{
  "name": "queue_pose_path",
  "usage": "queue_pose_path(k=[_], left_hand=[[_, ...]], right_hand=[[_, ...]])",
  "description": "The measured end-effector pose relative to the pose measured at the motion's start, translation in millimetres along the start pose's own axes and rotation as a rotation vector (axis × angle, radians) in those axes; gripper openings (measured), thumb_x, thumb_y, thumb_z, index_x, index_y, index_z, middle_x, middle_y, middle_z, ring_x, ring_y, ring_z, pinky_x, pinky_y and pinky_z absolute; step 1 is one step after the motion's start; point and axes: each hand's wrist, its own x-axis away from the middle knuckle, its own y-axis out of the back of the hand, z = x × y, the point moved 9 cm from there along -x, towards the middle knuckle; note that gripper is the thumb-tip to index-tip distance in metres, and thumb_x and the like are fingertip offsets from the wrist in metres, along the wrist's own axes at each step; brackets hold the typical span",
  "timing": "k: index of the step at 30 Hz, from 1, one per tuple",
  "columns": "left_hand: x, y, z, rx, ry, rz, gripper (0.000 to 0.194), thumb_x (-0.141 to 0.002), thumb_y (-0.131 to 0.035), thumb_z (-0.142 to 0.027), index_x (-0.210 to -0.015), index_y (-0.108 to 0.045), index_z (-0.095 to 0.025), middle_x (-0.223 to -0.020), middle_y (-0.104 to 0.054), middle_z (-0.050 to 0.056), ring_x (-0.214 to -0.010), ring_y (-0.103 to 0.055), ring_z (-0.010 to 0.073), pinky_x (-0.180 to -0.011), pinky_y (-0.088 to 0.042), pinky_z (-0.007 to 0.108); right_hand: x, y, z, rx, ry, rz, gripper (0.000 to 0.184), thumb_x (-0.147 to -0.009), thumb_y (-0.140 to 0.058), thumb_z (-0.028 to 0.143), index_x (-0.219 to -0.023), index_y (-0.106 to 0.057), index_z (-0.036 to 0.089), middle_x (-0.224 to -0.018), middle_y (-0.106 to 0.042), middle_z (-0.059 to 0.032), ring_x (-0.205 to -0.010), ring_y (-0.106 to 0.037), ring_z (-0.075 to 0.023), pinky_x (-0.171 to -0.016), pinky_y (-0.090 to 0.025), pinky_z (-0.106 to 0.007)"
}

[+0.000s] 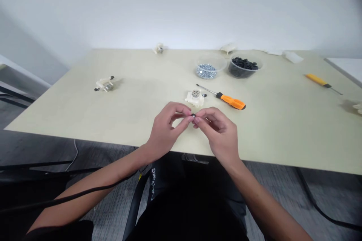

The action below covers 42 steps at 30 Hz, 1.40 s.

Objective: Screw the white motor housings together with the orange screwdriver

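Note:
My left hand and my right hand meet above the front of the table, fingertips nearly touching. Both pinch a small black part, which has a shiny spot on it; most of it is covered by the fingers. Just beyond them lies a cream plastic housing with a round metal motor end facing up and a black piece on its right side. A screwdriver with an orange and black handle rests right of the housing, its tip pointing to the back left.
Behind the screwdriver stand a clear tub of silver screws and a tub of small black parts. More cream housings sit left and at the back. A yellow-handled screwdriver lies right. A black cable crosses my left forearm.

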Motion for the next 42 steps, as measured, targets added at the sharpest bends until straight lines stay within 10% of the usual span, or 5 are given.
queue_pose_path(k=[42], left_hand=[[5,-10.8,-13,-0.147,-0.011,0.191,0.013,-0.085,-0.055,-0.007,-0.091,-0.055,-0.019,-0.09,-0.053,0.001,-0.086,-0.054,0.0093,-0.079,-0.053,0.022]], right_hand=[[5,1,8,0.132,0.159,0.212,0.005,-0.088,-0.062,0.018,-0.091,-0.062,0.022,-0.088,-0.059,0.0,-0.074,-0.062,-0.0115,-0.063,-0.048,-0.027]])
